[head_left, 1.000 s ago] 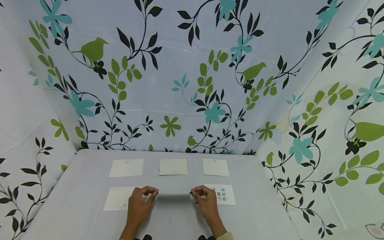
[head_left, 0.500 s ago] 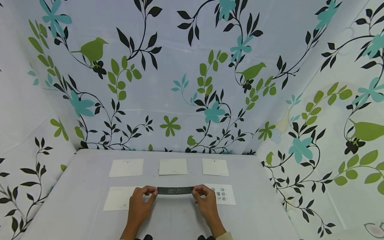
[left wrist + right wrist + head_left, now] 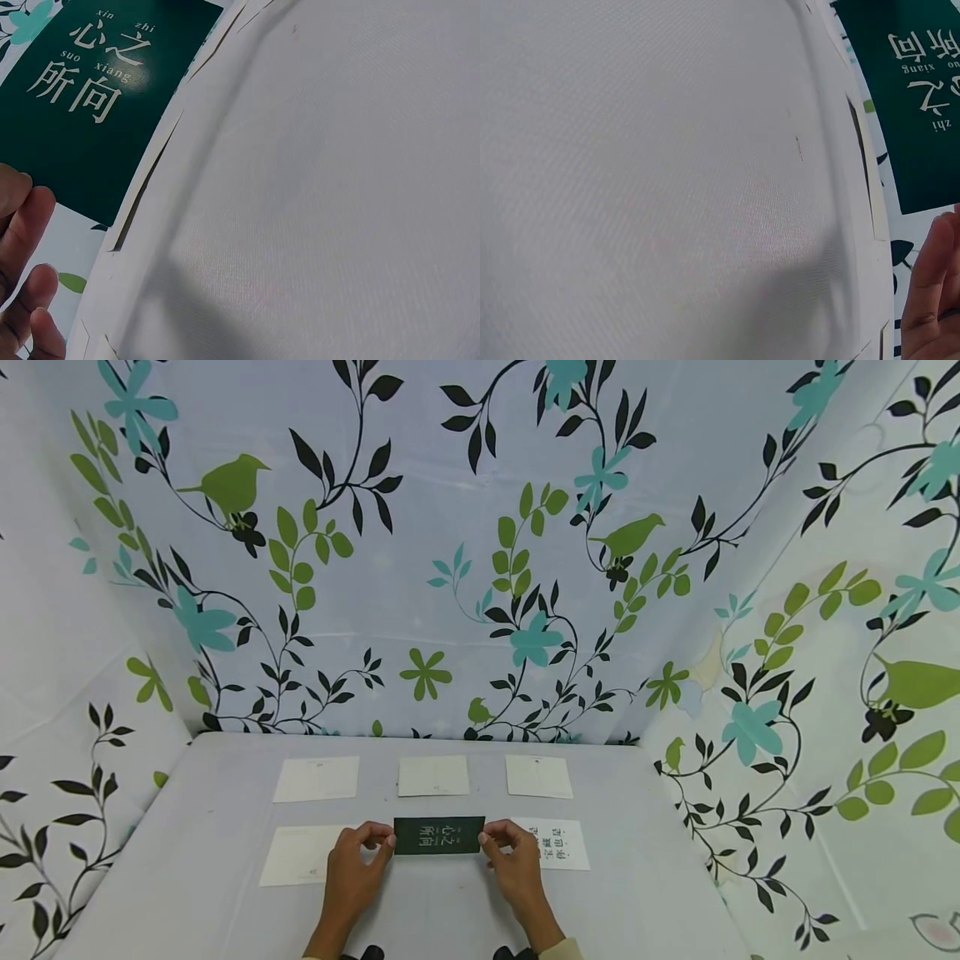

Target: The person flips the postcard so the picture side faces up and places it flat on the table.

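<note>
From here I see the left hand and right hand pinching opposite ends of a dark-green, white-lettered rectangular card, raised above the white desk, short of its far edge. I'd hold both ends level, pinching lightly against bending.

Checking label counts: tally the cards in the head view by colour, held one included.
Green card, held by left hand and right hand: 1
Cream cards, one partly hidden: 4
White card, black characters, partly hidden: 1
Total: 6
</note>
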`<move>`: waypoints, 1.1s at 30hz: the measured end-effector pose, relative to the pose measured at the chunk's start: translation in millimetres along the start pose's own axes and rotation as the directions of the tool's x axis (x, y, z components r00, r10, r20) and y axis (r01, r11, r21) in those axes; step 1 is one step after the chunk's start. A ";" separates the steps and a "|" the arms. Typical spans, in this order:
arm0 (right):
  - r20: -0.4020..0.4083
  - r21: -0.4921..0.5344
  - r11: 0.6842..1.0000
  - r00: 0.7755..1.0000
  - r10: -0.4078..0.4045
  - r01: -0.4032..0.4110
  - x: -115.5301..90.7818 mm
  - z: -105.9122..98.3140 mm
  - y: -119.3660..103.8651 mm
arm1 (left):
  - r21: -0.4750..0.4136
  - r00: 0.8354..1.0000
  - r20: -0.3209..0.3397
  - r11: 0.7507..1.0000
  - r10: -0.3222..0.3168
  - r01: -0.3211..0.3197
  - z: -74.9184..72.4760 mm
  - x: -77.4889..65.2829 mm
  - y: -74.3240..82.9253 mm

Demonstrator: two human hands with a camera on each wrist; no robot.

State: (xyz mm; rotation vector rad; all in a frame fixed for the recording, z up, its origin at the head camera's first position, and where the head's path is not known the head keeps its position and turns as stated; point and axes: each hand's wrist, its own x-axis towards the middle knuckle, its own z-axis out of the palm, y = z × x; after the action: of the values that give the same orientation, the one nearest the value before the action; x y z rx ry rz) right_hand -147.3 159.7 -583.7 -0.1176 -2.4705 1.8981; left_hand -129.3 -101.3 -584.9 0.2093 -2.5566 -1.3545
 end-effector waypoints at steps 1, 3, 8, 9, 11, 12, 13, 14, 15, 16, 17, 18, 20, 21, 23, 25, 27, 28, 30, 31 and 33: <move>0.003 0.003 1.000 1.000 -0.004 0.004 0.0 -0.3 -0.1 | -0.002 1.000 -0.004 1.000 0.003 -0.003 0.1 -0.3 0.5; 0.010 0.010 1.000 1.000 -0.011 0.011 -0.6 -0.9 -0.2 | -0.008 1.000 -0.016 1.000 0.009 -0.009 0.7 -0.9 1.5; 0.015 0.006 1.000 1.000 -0.006 0.006 -0.8 -0.1 -0.2 | -0.023 0.999 -0.045 1.000 0.014 -0.015 2.5 -1.7 2.6; 0.014 0.006 1.000 1.000 -0.003 0.003 -0.7 0.3 -0.4 | -0.024 0.999 -0.047 1.000 0.014 -0.015 2.3 -2.1 2.9; 0.013 0.008 1.000 1.000 0.010 -0.010 -0.6 1.0 -1.2 | -0.028 0.999 -0.041 1.000 0.010 -0.011 1.8 -2.5 3.0; 0.011 0.009 1.000 1.000 0.015 -0.015 -0.5 1.3 -1.6 | -0.030 0.999 -0.037 1.000 0.005 -0.006 1.5 -2.7 2.9; 0.009 0.009 1.000 1.000 0.018 -0.018 -0.4 1.6 -2.1 | -0.031 1.000 -0.031 1.000 -0.004 0.003 1.2 -2.8 2.9; 0.009 0.010 1.000 1.000 0.019 -0.020 -0.3 1.8 -2.3 | -0.034 1.000 -0.025 0.999 -0.015 0.014 1.0 -2.8 2.8; 0.007 0.011 1.000 1.000 0.022 -0.022 -0.2 2.0 -2.2 | -0.036 1.000 -0.018 0.999 -0.024 0.024 0.7 -2.9 2.4; 0.004 0.009 1.000 1.000 0.026 -0.026 0.1 2.3 -2.3 | -0.039 0.999 -0.012 0.999 -0.035 0.034 0.7 -2.9 1.8; 0.003 0.010 1.000 1.000 0.030 -0.030 0.4 2.4 -2.3 | -0.042 0.999 -0.009 0.998 -0.044 0.044 0.9 -2.8 0.9; 0.000 0.011 0.999 1.000 0.031 -0.031 0.6 2.7 -2.1 | -0.043 0.999 -0.010 0.998 -0.053 0.052 1.1 -2.7 0.5; -0.005 0.016 0.999 0.999 0.038 -0.038 0.5 2.9 -1.8 | -0.047 0.998 -0.015 0.997 -0.059 0.058 1.6 -3.1 0.2; -0.008 0.018 0.999 0.999 0.041 -0.040 0.4 3.0 -1.5 | -0.046 0.998 -0.021 0.997 -0.057 0.056 1.9 -3.4 -0.2; -0.010 0.028 0.999 0.999 0.047 -0.047 0.2 3.0 -1.1 | -0.048 0.998 -0.037 0.997 -0.055 0.053 2.7 -3.9 -0.1; -0.013 0.043 0.998 0.999 0.048 -0.047 -0.4 2.9 -0.9 | -0.049 0.997 -0.050 0.998 -0.052 0.050 3.4 -4.5 0.1; -0.016 0.051 0.998 0.999 0.047 -0.046 -0.9 2.7 -0.6 | -0.051 0.997 -0.058 0.997 -0.052 0.049 4.2 -4.7 -0.3; -0.015 0.055 0.997 0.999 0.048 -0.047 -1.1 2.5 -0.6 | -0.052 0.997 -0.059 0.997 -0.054 0.051 4.5 -4.7 -0.4; -0.019 0.057 0.997 0.999 0.047 -0.046 -1.6 2.4 -0.9 | -0.055 0.996 -0.059 0.997 -0.060 0.057 5.2 -4.8 -0.6; -0.020 0.057 0.997 0.999 0.050 -0.049 -1.7 2.4 -0.9 | -0.057 0.996 -0.057 0.997 -0.064 0.061 5.5 -4.9 -0.6; -0.024 0.057 0.997 0.998 0.054 -0.052 -2.2 2.3 -1.3 | -0.059 0.996 -0.052 0.996 -0.067 0.064 5.5 -5.8 -0.4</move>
State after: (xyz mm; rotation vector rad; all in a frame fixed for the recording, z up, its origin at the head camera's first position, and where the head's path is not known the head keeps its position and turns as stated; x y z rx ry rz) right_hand -145.4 157.0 -583.0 -0.2071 -2.4184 1.9718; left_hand -125.3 -95.8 -589.0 0.3176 -2.4836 -1.4234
